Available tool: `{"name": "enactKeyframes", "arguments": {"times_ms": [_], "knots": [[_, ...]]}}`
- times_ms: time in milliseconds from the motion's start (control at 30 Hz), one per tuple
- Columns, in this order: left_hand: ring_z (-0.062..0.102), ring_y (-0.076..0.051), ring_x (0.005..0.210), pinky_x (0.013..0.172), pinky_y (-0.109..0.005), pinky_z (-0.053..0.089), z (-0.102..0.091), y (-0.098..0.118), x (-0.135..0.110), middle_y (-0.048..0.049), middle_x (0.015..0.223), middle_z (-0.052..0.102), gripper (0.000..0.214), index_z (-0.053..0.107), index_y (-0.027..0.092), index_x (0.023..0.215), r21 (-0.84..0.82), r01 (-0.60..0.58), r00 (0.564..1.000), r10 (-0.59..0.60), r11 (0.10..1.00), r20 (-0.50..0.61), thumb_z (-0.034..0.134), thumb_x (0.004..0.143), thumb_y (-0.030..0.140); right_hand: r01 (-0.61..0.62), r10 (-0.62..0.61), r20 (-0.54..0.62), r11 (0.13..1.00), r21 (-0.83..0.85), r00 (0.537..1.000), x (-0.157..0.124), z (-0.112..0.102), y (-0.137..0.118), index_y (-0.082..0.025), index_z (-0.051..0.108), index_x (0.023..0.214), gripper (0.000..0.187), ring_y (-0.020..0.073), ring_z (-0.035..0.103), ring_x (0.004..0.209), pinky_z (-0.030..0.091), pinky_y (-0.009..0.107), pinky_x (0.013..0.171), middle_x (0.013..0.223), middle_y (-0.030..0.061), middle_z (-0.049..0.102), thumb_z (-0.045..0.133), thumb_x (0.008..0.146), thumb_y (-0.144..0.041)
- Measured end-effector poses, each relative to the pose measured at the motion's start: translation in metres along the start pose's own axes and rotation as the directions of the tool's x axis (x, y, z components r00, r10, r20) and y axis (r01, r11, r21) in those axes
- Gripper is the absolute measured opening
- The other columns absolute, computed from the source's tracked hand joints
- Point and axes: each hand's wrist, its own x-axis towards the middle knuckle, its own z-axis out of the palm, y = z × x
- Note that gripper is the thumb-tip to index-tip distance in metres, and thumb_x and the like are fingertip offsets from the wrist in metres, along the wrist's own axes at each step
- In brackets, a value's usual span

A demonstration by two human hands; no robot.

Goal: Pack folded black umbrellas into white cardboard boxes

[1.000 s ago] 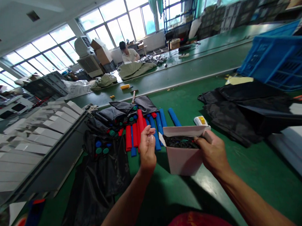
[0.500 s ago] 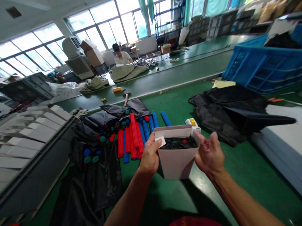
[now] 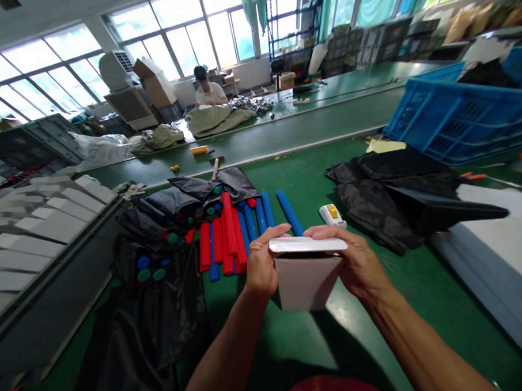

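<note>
A white cardboard box (image 3: 308,283) stands upright before me, its top flap (image 3: 309,244) folded over most of the opening. My left hand (image 3: 264,263) grips the box's left side, with fingers at the flap's back edge. On the other side, my right hand (image 3: 354,259) is closed around the right edge, its fingers lying along the back of the flap. The contents are hidden under the flap; only a dark gap shows at the front. Just behind the box are red ribbed tubes (image 3: 230,225) and blue ribbed tubes (image 3: 289,210), and a white and yellow tape dispenser (image 3: 332,215).
Black pouches with capped tubes (image 3: 160,269) lie at left, beside a grey bin of white boxes (image 3: 50,228). Black fabric (image 3: 373,196) and a blue crate (image 3: 465,117) are at right. A hammer (image 3: 215,167) lies behind. Across the bench sits a person (image 3: 209,94).
The flap has come down over the box, covering the black bag inside. My right hand, with fingers raised off the box before, now grips its right side and flap.
</note>
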Motion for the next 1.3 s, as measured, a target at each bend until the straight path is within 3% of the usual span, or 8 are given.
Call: {"name": "enactKeyframes", "arguments": {"times_ms": [233,433,567,667,767,900,1133,1300], "knots": [[0.059,-0.017,0.08,0.075,-0.027,0.044,-0.001,-0.011,0.004,-0.0034,0.079,0.064,0.016,0.069,0.017,0.071,0.161,-0.262,0.965,0.263,0.951,0.016,0.055,0.076,0.023,0.05,-0.053,-0.073,0.998,-0.033,0.996,0.009,0.0,0.008,-0.024,0.077,0.074,0.014,0.0218,0.062,0.09,0.045,0.029,0.074,0.095,0.0046,0.073,0.063,0.071,-0.021],[0.057,-0.026,0.095,0.083,-0.036,0.043,-0.006,-0.023,0.0,-0.0094,0.092,0.064,0.031,0.066,0.016,0.082,0.185,-0.433,0.902,0.423,0.882,0.092,0.039,0.074,0.029,0.14,-0.14,0.033,0.99,0.017,0.99,0.005,-0.012,0.013,-0.021,0.076,0.079,0.022,0.0271,0.059,0.096,0.045,0.033,0.071,0.106,0.0084,0.068,0.059,0.074,-0.034],[0.055,-0.028,0.095,0.083,-0.038,0.044,-0.006,-0.024,-0.006,-0.0105,0.101,0.061,0.044,0.063,0.015,0.097,0.025,-0.42,0.898,0.411,0.907,0.154,0.037,0.071,0.039,0.173,-0.179,0.148,0.983,0.056,0.973,0.001,-0.016,0.015,-0.019,0.074,0.092,0.042,0.0323,0.057,0.1,0.045,0.036,0.072,0.115,0.0116,0.062,0.057,0.071,-0.052],[0.055,-0.027,0.099,0.086,-0.038,0.043,-0.008,-0.026,-0.007,-0.0104,0.105,0.059,0.041,0.061,0.016,0.101,0.121,-0.496,0.866,0.478,0.86,0.15,0.04,0.08,0.045,0.258,-0.247,0.123,0.963,-0.082,0.961,0.001,-0.017,0.022,-0.022,0.07,0.094,0.043,0.0298,0.056,0.101,0.044,0.034,0.074,0.115,0.0092,0.06,0.061,0.073,-0.058],[0.055,-0.026,0.1,0.087,-0.037,0.043,-0.012,-0.029,-0.005,-0.0096,0.105,0.059,0.031,0.061,0.017,0.099,0.294,-0.58,0.815,0.55,0.76,0.185,0.052,0.082,0.042,0.339,-0.327,0.091,0.903,-0.264,0.941,0.002,-0.018,0.029,-0.025,0.067,0.096,0.029,0.0251,0.055,0.101,0.043,0.031,0.078,0.114,0.0049,0.06,0.069,0.075,-0.046],[0.053,-0.024,0.104,0.092,-0.036,0.041,-0.014,-0.028,-0.005,-0.009,0.107,0.057,0.027,0.061,0.018,0.102,0.416,-0.605,0.787,0.589,0.679,0.184,0.053,0.087,0.039,0.37,-0.389,0.029,0.847,-0.383,0.921,0.001,-0.018,0.034,-0.028,0.067,0.1,0.021,0.0228,0.056,0.102,0.041,0.03,0.086,0.109,0.0018,0.064,0.067,0.081,-0.035],[0.054,-0.02,0.097,0.088,-0.032,0.041,-0.011,-0.024,-0.011,-0.0066,0.1,0.057,0.024,0.061,0.019,0.099,0.476,-0.566,0.809,0.566,0.674,0.159,0.052,0.09,0.039,0.29,-0.362,-0.124,0.874,-0.391,0.924,-0.004,-0.013,0.033,-0.027,0.071,0.094,0.018,0.0202,0.059,0.085,0.044,0.029,0.077,0.096,0.0001,0.069,0.068,0.081,-0.038],[0.055,-0.019,0.096,0.087,-0.031,0.042,-0.014,-0.02,-0.012,-0.0051,0.098,0.057,0.016,0.061,0.02,0.099,0.46,-0.605,0.789,0.568,0.651,0.234,0.056,0.089,0.031,0.336,-0.383,-0.093,0.885,-0.322,0.919,-0.007,-0.01,0.032,-0.03,0.071,0.096,0.013,0.0196,0.06,0.092,0.043,0.03,0.082,0.1,-0.0002,0.068,0.067,0.083,-0.032]]}}
